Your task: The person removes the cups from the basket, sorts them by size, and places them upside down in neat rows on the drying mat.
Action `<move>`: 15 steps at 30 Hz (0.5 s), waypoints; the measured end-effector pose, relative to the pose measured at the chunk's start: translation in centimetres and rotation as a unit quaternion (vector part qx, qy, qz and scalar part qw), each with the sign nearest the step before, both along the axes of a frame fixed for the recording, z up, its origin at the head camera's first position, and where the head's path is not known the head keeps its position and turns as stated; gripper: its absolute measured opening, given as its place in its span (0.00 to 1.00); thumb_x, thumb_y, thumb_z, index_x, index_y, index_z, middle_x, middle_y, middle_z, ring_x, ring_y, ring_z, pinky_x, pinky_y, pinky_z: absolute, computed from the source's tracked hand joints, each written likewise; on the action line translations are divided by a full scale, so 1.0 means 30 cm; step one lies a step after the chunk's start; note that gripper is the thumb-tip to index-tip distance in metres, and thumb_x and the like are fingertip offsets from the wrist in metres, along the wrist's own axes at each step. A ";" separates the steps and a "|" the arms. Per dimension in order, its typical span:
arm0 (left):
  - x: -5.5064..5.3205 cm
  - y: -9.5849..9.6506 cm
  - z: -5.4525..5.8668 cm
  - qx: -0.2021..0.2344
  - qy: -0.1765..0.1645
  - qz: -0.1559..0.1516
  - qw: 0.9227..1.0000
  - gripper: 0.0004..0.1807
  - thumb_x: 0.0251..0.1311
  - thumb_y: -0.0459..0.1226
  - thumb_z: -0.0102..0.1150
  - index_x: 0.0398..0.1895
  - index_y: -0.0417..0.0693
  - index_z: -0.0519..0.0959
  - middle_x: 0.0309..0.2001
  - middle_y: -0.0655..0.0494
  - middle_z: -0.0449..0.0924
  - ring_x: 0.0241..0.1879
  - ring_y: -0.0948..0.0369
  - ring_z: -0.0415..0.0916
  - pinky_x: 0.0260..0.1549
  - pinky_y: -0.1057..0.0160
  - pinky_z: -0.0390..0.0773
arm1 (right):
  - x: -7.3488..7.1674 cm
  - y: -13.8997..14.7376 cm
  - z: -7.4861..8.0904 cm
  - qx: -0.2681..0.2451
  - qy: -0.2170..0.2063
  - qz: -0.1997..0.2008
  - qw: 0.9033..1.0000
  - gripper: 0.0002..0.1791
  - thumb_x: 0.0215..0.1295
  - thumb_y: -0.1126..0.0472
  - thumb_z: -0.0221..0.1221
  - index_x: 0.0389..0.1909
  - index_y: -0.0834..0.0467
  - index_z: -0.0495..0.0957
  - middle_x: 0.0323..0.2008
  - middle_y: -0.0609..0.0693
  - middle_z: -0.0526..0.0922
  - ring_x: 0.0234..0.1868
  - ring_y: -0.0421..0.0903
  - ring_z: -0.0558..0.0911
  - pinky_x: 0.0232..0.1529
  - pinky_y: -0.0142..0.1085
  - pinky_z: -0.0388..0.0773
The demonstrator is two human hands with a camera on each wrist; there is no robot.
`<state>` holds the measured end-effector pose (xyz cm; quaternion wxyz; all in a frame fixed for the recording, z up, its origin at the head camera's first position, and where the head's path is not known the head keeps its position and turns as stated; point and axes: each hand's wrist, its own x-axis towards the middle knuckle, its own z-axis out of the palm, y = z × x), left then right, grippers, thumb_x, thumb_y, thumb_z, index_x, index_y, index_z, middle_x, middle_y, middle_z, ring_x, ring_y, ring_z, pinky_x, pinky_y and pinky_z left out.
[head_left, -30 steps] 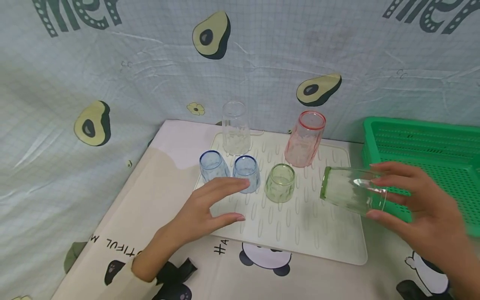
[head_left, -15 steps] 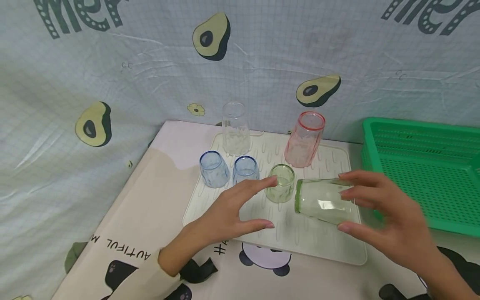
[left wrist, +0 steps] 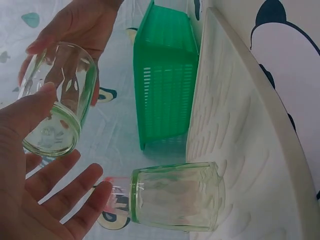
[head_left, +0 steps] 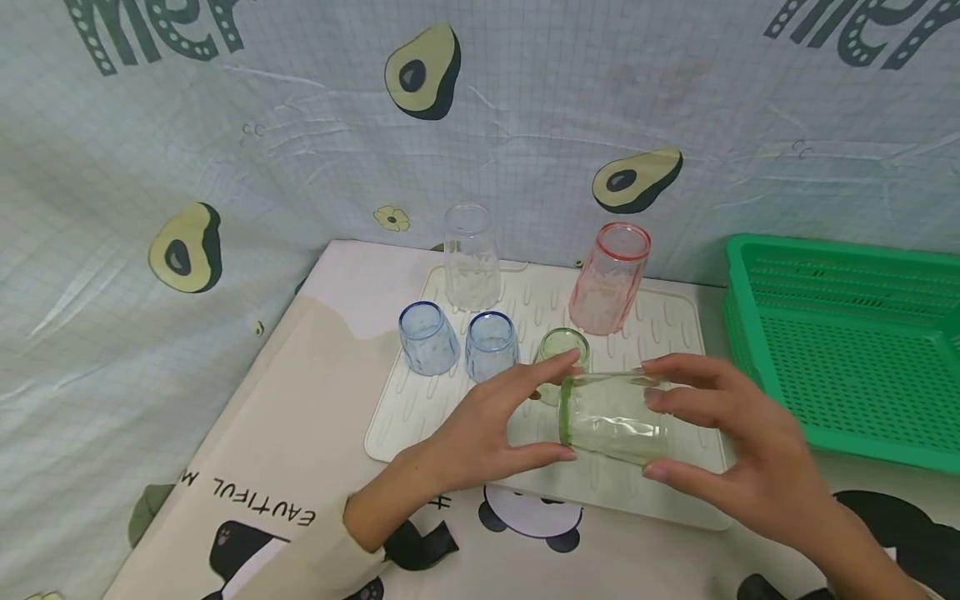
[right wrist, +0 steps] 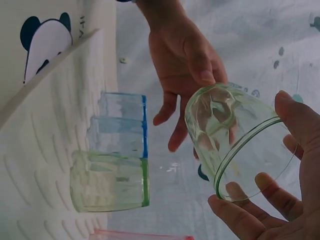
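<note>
My right hand (head_left: 742, 442) grips a tall pale-green drinking glass (head_left: 618, 417) at its clear end, holding it sideways above the ribbed white mat (head_left: 637, 492). At its other end, banded in darker green, the thumb and forefinger of my left hand (head_left: 480, 425) sit on opposite sides; the left wrist view shows the left thumb across that band and the other fingers spread. Just behind the held glass stands a shorter green glass (right wrist: 110, 182), partly hidden in the head view. Two short blue glasses (head_left: 429, 340) stand left of it.
A tall pink glass (head_left: 611, 283) and a tall colourless glass (head_left: 472, 258) stand along the back of the mat. To the right is a green plastic basket (head_left: 742, 317). A patterned cloth (head_left: 525, 167) hangs behind the table.
My right hand has carried the tall green glass leftward from beside the basket to over the mat. My left hand has moved right, from near the blue glasses to the glass's green end.
</note>
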<state>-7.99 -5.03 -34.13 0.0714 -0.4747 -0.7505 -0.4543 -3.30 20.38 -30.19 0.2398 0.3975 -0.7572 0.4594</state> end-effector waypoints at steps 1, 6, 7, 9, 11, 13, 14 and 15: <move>0.001 0.003 -0.001 0.002 -0.005 -0.001 1.000 0.47 0.49 0.39 0.73 0.72 0.46 0.58 0.64 0.52 0.70 0.56 0.64 0.70 0.48 0.69 0.74 | 0.001 0.001 -0.005 -0.002 -0.007 0.003 1.000 0.26 0.54 0.51 0.69 0.44 0.68 0.79 0.51 0.62 0.77 0.54 0.48 0.76 0.47 0.23 0.74; 0.000 0.009 0.002 0.020 -0.015 -0.012 1.000 0.43 0.47 0.37 0.75 0.67 0.43 0.65 0.62 0.52 0.71 0.53 0.64 0.71 0.47 0.70 0.75 | 0.000 0.015 -0.033 -0.008 -0.052 0.022 0.998 0.32 0.54 0.52 0.69 0.54 0.68 0.73 0.55 0.62 0.73 0.56 0.48 0.74 0.49 0.28 0.75; -0.001 0.008 0.003 0.025 -0.012 -0.013 1.000 0.42 0.46 0.36 0.75 0.66 0.42 0.66 0.60 0.52 0.72 0.53 0.64 0.72 0.46 0.70 0.75 | -0.001 0.018 -0.038 -0.007 -0.057 0.025 0.998 0.34 0.54 0.53 0.69 0.56 0.68 0.71 0.56 0.62 0.72 0.56 0.48 0.74 0.49 0.28 0.75; -0.004 0.007 0.006 0.033 -0.005 -0.018 0.999 0.41 0.45 0.35 0.75 0.65 0.40 0.67 0.58 0.51 0.74 0.51 0.63 0.73 0.45 0.69 0.76 | -0.004 0.021 -0.043 0.007 -0.059 0.021 0.998 0.36 0.56 0.51 0.68 0.59 0.67 0.69 0.56 0.61 0.71 0.56 0.48 0.73 0.49 0.28 0.75; -0.007 0.007 0.009 0.040 0.001 -0.023 0.999 0.41 0.45 0.35 0.76 0.64 0.39 0.68 0.57 0.51 0.74 0.51 0.63 0.73 0.44 0.68 0.77 | -0.007 0.023 -0.042 0.020 -0.054 0.021 0.998 0.37 0.57 0.50 0.67 0.61 0.66 0.67 0.57 0.62 0.71 0.57 0.48 0.73 0.50 0.27 0.75; -0.011 0.007 0.013 0.047 0.005 -0.028 0.999 0.40 0.45 0.34 0.75 0.64 0.38 0.68 0.57 0.50 0.75 0.51 0.63 0.74 0.44 0.67 0.78 | -0.011 0.021 -0.037 0.039 -0.041 0.014 0.998 0.36 0.58 0.48 0.65 0.60 0.66 0.68 0.57 0.62 0.72 0.57 0.47 0.73 0.51 0.26 0.73; -0.012 0.007 0.016 0.051 0.005 -0.030 0.998 0.40 0.45 0.33 0.75 0.63 0.37 0.68 0.57 0.49 0.75 0.51 0.62 0.74 0.44 0.67 0.79 | -0.012 0.020 -0.033 0.052 -0.034 0.010 0.998 0.36 0.59 0.46 0.64 0.60 0.66 0.69 0.57 0.61 0.73 0.57 0.47 0.73 0.52 0.26 0.72; -0.014 0.007 0.018 0.055 0.005 -0.032 0.998 0.40 0.45 0.33 0.75 0.63 0.37 0.68 0.57 0.49 0.75 0.51 0.62 0.74 0.44 0.66 0.79 | -0.013 0.018 -0.030 0.061 -0.026 0.007 0.998 0.35 0.60 0.46 0.63 0.60 0.66 0.70 0.57 0.61 0.73 0.58 0.46 0.73 0.53 0.25 0.71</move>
